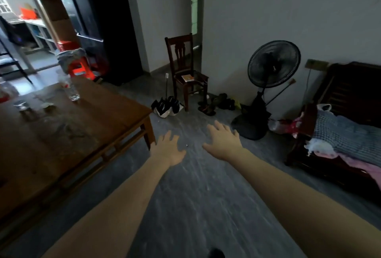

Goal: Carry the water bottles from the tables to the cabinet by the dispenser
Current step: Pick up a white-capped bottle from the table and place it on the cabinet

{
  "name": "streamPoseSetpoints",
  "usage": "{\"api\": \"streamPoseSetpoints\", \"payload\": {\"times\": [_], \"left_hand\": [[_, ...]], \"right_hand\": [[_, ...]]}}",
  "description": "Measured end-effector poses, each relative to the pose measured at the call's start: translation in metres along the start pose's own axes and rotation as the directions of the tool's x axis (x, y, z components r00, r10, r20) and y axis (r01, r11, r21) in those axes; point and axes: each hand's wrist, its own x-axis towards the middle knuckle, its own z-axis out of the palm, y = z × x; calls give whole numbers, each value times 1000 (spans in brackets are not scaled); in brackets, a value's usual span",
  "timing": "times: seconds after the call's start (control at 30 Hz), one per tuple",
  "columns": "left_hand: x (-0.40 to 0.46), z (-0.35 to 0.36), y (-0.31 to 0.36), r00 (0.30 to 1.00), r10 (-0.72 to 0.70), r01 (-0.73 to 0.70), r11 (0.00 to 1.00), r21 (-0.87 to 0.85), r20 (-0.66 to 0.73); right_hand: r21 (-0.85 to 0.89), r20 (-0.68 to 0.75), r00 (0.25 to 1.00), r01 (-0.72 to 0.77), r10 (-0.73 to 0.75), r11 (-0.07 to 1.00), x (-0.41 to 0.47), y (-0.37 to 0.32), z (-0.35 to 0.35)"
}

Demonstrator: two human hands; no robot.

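Reaching out above the floor, the left hand (168,150) and right hand (223,142) are spread and empty; a water bottle (70,87) stands near the table's (115,111) far edge.

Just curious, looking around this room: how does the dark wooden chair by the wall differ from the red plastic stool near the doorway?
The wooden chair is dark brown with a tall carved back; the red stool is bright red and backless. The chair stands taller, the stool low. The chair's seat holds a small flat item, while a grey cloth bundle seems to sit on the stool. Both stand upright on the floor.
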Motion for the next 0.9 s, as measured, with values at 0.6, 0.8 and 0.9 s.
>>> {"api": "streamPoseSetpoints", "payload": {"times": [0.6,0.8,0.9], "left_hand": [[277,-90,75,998,19,-16,999,41,-64],[372,-95,68,1000,0,1,999,37,-30],[425,-105,57,999,-2,3,1000,24,-39]], "right_hand": [[26,27,999,19,-20,999,272,97,-69],[22,87,996,9,-11,1000,366,109,-64],[3,87,996,16,-16,1000,423,106,-67]]}}
